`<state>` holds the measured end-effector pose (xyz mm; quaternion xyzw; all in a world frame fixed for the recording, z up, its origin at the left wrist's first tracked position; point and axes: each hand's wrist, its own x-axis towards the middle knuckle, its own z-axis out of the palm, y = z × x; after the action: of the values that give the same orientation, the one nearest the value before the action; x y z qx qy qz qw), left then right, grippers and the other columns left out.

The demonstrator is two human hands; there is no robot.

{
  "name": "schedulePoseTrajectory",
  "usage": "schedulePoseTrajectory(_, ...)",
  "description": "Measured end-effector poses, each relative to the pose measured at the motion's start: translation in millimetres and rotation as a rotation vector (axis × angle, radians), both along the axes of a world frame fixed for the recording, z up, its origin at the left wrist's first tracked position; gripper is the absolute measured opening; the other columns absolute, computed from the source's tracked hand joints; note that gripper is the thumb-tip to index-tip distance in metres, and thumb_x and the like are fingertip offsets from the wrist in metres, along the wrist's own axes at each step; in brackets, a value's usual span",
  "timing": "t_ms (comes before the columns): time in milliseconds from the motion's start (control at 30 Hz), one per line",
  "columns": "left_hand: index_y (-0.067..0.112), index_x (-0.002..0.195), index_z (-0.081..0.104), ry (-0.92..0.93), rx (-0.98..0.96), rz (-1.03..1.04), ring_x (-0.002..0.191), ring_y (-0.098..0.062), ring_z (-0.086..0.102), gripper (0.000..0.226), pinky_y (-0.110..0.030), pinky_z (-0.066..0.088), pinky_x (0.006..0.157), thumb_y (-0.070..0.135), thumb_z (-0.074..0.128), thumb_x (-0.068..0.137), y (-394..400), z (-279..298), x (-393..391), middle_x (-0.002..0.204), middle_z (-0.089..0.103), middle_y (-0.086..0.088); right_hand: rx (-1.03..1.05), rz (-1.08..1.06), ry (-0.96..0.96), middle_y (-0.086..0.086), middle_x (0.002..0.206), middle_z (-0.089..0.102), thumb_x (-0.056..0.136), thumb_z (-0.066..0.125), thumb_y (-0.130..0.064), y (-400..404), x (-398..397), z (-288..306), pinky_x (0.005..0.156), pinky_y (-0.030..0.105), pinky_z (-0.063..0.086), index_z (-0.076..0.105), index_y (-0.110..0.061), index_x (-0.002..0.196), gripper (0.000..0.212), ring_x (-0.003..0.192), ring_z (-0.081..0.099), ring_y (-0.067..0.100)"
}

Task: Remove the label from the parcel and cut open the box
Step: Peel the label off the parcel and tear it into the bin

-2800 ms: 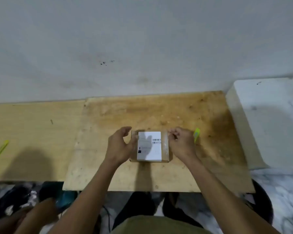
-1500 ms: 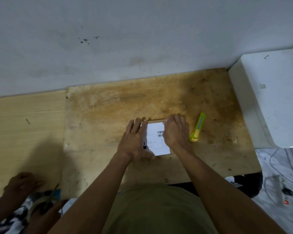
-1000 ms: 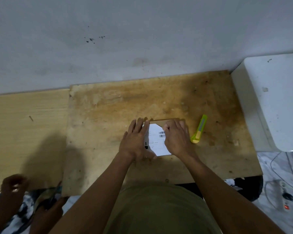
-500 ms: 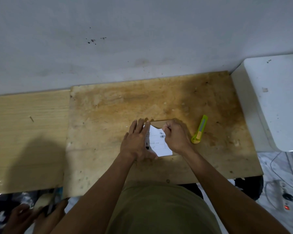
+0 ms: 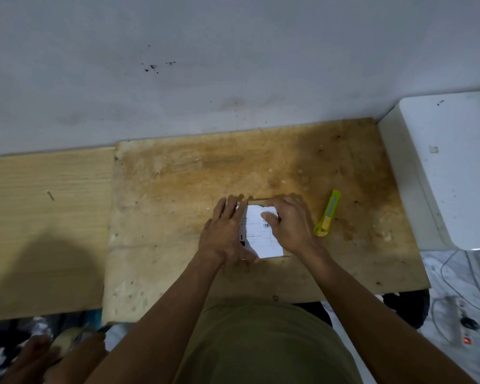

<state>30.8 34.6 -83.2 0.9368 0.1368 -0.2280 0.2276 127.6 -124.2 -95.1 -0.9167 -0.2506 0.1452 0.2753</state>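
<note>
On the parcel (image 5: 257, 200), left hand (image 5: 226, 234) presses flat; right hand (image 5: 290, 225) pinches the label (image 5: 261, 239), partly peeled; cutter (image 5: 327, 213) untouched, box uncut.

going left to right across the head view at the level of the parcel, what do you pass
pale wood table → stained board → left hand → white label → right hand → green cutter → white block

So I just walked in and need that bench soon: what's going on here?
A person is taking the shipping label off a small cardboard parcel on the worn plywood board. The left hand presses flat on the parcel while the right hand pinches the label's lifted far corner. The yellow-green utility knife lies untouched to the right, so the box is not yet cut.
</note>
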Motion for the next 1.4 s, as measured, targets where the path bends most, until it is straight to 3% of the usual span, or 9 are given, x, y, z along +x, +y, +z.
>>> schedulePoseTrajectory(67,0.028,0.156,-0.007,0.0,-0.002,0.0,0.151,-0.018,-0.015,0.142,-0.053,0.027,0.118,0.067,0.083,0.054,0,0,0,0.165,-0.01,0.009,-0.048,0.003,-0.08,0.007,0.108,0.063,0.089,0.067,-0.025,1,-2,-1,0.087,0.032,0.041,0.064,-0.018,0.119,0.031,0.106,0.051,0.026)
schedulePoseTrajectory(167,0.027,0.156,-0.008,0.0,-0.009,-0.003,0.151,-0.019,-0.016,0.142,-0.054,0.026,0.118,0.067,0.083,0.054,0,-1,0,0.165,-0.01,0.008,-0.141,0.067,-0.296,0.006,0.097,0.061,0.09,0.064,-0.027,0,-4,-7,0.076,0.042,0.05,0.059,-0.022,0.114,0.025,0.091,0.054,0.028)
schedulePoseTrajectory(333,0.027,0.156,-0.01,0.008,-0.01,-0.022,0.151,-0.02,-0.017,0.142,-0.057,0.024,0.118,0.068,0.082,0.056,1,-2,0,0.165,-0.013,0.007,-0.212,0.095,-0.388,0.007,0.093,0.063,0.091,0.063,-0.026,-2,-3,-10,0.071,0.041,0.051,0.066,-0.015,0.101,0.015,0.086,0.057,0.028)
schedulePoseTrajectory(567,0.024,0.154,-0.017,0.062,0.114,-0.192,0.15,-0.027,-0.016,0.151,-0.054,0.034,0.113,0.042,0.092,0.051,9,2,-3,0.164,-0.016,0.001,-0.122,-0.031,-0.101,0.009,0.102,0.067,0.094,0.059,-0.022,5,5,0,0.08,0.037,0.046,0.068,-0.011,0.103,0.017,0.096,0.058,0.028)
schedulePoseTrajectory(800,0.02,0.156,-0.009,-0.024,0.124,-0.209,0.147,-0.027,-0.003,0.142,-0.049,0.046,0.104,0.036,0.089,0.054,12,1,-4,0.161,0.001,-0.002,-0.086,0.052,0.003,0.0,0.076,0.062,0.092,0.057,-0.016,5,10,7,0.063,0.031,0.042,0.059,-0.018,0.069,0.023,0.072,0.054,0.019)
schedulePoseTrajectory(933,0.022,0.156,-0.009,-0.03,0.131,-0.211,0.147,-0.026,-0.001,0.143,-0.049,0.047,0.101,0.036,0.088,0.053,13,-2,-6,0.161,0.002,0.0,-0.012,0.098,0.198,-0.01,0.07,0.06,0.091,0.056,-0.012,0,11,13,0.055,0.019,0.038,0.061,-0.021,0.071,0.023,0.064,0.053,0.003)
schedulePoseTrajectory(1067,0.022,0.156,-0.009,-0.02,0.114,-0.221,0.149,-0.024,-0.004,0.141,-0.048,0.042,0.107,0.034,0.089,0.055,12,1,-4,0.163,-0.001,0.002,0.147,0.084,0.39,0.007,0.075,0.065,0.093,0.056,-0.006,-7,13,15,0.062,0.027,0.04,0.064,-0.008,0.079,0.017,0.066,0.052,0.008)
schedulePoseTrajectory(1267,0.022,0.156,-0.01,-0.034,0.05,-0.181,0.149,-0.02,-0.008,0.14,-0.05,0.036,0.112,0.039,0.087,0.056,15,-4,-5,0.164,-0.004,0.006,0.056,0.062,-0.016,0.003,0.104,0.06,0.096,0.053,-0.016,-11,1,-1,0.074,0.035,0.046,0.063,-0.016,0.111,0.017,0.092,0.054,0.019)
schedulePoseTrajectory(1400,0.02,0.156,-0.01,-0.048,0.028,-0.194,0.149,-0.021,-0.008,0.14,-0.049,0.033,0.115,0.038,0.087,0.057,17,-4,-6,0.164,-0.003,0.003,-0.089,0.161,-0.207,0.009,0.099,0.06,0.091,0.061,-0.008,-10,-2,-9,0.061,0.037,0.052,0.067,-0.012,0.109,0.02,0.079,0.061,0.026)
